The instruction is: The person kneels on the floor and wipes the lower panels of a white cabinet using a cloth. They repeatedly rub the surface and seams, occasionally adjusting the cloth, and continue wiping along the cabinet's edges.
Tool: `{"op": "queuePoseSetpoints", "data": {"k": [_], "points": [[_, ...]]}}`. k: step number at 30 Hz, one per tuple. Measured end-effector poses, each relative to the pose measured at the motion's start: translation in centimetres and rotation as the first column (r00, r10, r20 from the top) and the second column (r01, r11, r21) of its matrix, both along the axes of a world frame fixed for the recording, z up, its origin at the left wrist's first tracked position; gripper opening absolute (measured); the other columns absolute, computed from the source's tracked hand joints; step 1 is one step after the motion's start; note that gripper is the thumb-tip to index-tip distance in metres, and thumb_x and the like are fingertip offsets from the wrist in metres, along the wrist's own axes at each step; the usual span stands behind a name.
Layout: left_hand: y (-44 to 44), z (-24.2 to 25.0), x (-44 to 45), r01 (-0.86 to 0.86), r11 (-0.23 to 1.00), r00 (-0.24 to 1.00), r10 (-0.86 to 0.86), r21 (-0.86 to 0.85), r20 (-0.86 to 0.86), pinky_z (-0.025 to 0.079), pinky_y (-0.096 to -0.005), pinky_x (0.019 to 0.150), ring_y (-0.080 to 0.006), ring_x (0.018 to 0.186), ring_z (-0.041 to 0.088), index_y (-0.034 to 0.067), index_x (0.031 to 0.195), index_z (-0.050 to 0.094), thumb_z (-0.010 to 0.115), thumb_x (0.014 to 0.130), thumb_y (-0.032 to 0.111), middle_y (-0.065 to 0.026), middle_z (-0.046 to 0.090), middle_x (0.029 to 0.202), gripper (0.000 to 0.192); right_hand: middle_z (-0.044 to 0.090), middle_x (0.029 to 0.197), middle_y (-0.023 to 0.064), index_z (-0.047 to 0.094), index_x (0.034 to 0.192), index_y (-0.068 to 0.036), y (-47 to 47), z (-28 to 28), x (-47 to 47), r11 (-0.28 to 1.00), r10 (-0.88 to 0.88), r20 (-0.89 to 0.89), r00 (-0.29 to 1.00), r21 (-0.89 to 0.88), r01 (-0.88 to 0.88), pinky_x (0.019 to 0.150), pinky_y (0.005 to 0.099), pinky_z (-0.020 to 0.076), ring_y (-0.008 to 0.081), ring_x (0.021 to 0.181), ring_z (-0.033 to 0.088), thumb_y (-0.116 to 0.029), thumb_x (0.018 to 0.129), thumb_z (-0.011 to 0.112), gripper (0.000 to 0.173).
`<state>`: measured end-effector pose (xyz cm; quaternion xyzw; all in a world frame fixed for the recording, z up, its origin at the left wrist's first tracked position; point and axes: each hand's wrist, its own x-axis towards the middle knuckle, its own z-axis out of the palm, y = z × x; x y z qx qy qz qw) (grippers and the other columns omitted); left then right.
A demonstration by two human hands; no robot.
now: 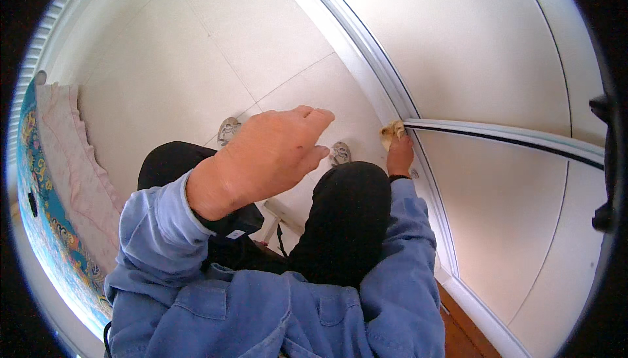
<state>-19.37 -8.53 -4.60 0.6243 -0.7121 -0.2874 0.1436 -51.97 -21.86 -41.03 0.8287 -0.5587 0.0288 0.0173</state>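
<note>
My right hand, low at the right, is closed on a crumpled yellowish cloth. The cloth lies against the white sliding-door track, close to where the upright edge of a door panel meets it. My left hand is raised in front of me over the tiled floor, back of the hand towards the camera, fingers bent a little and pointing right. Nothing shows in it, though its palm is hidden. Both sleeves are blue.
A bed or couch with a teal patterned cover and a pink ruffled cloth stands at the left. My shoes are on the pale tiles. Part of a low stool shows between my legs. Brown flooring lies at the lower right.
</note>
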Motion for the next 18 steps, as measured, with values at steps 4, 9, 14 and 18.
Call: {"op": "queuePoseSetpoints", "data": {"k": [4,9,14,18], "points": [[0.4,0.1,-0.1,0.007,1.0,1.0,-0.007,-0.011,0.021,0.053,-0.0411,0.08,-0.0345,0.096,0.065,0.002,0.126,0.051,0.064,0.087,0.013,-0.018,0.064,0.107,0.042,0.058,0.102,0.0132,0.067,0.113,-0.018,0.9,0.5,-1.7,1.0,0.02,0.033,0.999,-0.017,-0.02,0.079,0.0421,0.0529,0.0329,0.099,0.058,-0.01,0.088,0.055,0.029],[0.5,0.0,-0.3,-0.001,1.0,1.0,0.001,0.004,0.017,0.053,-0.0409,0.08,-0.0338,0.095,0.065,0.002,0.126,0.05,0.064,0.087,0.011,-0.0181,0.063,0.109,0.042,0.057,0.097,0.01,0.068,0.106,-0.015,0.6,-0.5,2.4,0.975,0.221,0.107,0.969,-0.054,-0.216,0.072,0.0393,0.0553,0.0316,0.092,0.059,-0.009,0.086,0.056,0.024],[0.3,0.0,-0.2,0.009,1.0,1.0,-0.009,-0.011,0.004,0.053,-0.0409,0.079,-0.034,0.094,0.065,0.002,0.125,0.05,0.064,0.087,0.011,-0.0182,0.063,0.109,0.042,0.063,0.106,0.0144,0.068,0.111,-0.011,1.1,-2.0,1.6,0.998,0.006,0.244,0.97,0.06,-0.021,0.076,0.0444,0.0521,0.0353,0.094,0.061,-0.008,0.084,0.058,0.028],[0.4,0.0,-0.1,0.017,0.999,0.999,-0.016,-0.028,0.03,0.053,-0.0407,0.078,-0.034,0.093,0.065,0.003,0.125,0.051,0.065,0.087,0.011,-0.0179,0.064,0.107,0.042,0.063,0.119,0.0177,0.065,0.119,-0.011,3.9,-2.1,-6.7,0.833,-0.503,-0.059,0.862,0.232,0.502,0.078,0.0468,0.0513,0.0373,0.094,0.063,-0.012,0.083,0.06,0.036]]}}
